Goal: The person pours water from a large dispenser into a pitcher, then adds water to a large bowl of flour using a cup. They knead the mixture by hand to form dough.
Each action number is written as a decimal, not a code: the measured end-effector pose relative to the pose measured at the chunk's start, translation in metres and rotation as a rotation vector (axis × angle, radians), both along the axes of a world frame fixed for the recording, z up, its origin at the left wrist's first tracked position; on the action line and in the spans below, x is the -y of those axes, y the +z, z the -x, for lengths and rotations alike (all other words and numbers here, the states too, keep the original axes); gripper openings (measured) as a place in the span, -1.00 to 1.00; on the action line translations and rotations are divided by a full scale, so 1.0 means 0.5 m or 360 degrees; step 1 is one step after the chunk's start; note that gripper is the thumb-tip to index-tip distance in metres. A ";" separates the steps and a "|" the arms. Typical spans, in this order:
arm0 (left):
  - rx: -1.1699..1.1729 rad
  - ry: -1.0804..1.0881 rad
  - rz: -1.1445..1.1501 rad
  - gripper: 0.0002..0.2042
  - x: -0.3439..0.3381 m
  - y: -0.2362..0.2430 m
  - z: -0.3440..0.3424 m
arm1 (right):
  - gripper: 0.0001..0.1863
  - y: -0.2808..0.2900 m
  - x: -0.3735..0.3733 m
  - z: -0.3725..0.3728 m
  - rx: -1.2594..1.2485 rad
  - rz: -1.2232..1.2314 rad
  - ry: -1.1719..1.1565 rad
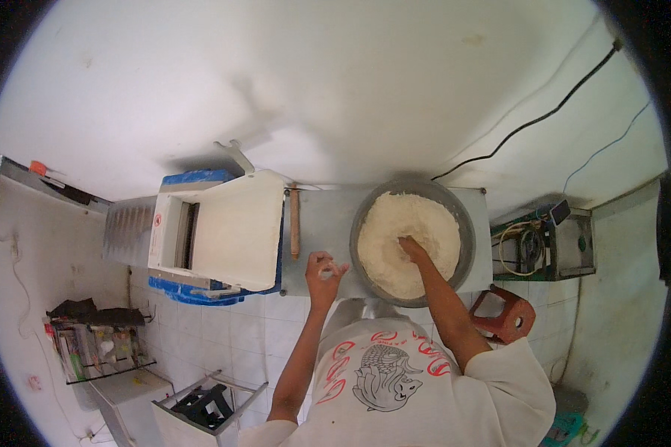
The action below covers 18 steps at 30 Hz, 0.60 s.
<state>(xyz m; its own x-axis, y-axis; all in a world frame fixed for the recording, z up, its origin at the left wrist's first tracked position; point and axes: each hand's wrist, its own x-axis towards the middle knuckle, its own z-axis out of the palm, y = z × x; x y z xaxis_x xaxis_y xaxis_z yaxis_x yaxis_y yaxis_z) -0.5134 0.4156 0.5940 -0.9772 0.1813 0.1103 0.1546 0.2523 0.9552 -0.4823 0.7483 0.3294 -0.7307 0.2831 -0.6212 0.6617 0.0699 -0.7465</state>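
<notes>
A large grey basin (463, 223) holds pale powder like flour (402, 272) and stands on a metal table (313, 216). My right hand (414, 248) is dipped into the middle of the powder, its fingertips hidden in it. Left of the basin, my left hand (323, 270) hovers over the table with fingers curled around something small and whitish that I cannot make out. A wooden rolling pin (294, 222) lies just above that hand, along the left part of the tabletop.
Left stands a blue and white roller machine (224, 231). Right are a metal unit with cables (544, 246) and a red-brown stool (499, 313). A wall with hanging cables rises behind. Below left are a loaded rack (97, 343) and a metal frame (201, 410).
</notes>
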 end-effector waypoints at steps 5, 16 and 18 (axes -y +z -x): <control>0.0187 0.0045 0.0211 -0.68 0.004 -0.001 0.003 | -0.29 0.044 0.018 -0.013 -0.0087 0.0470 -0.0007; 0.0087 -0.0117 0.0155 -0.73 0.021 0.005 -0.010 | -0.34 0.314 -0.158 0.102 0.0095 -0.0794 -0.0016; 0.0136 -0.0157 0.0115 -0.73 0.024 0.004 -0.009 | -0.37 0.281 -0.144 0.069 0.0099 -0.0853 0.0245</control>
<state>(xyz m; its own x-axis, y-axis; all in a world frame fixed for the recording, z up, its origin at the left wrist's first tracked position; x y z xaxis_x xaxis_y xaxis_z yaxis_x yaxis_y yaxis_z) -0.5087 0.4037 0.5962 -0.9596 0.2812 0.0109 0.1011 0.3085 0.9458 -0.5167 0.8203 0.4698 -0.7552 0.4641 -0.4629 0.6555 0.5280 -0.5400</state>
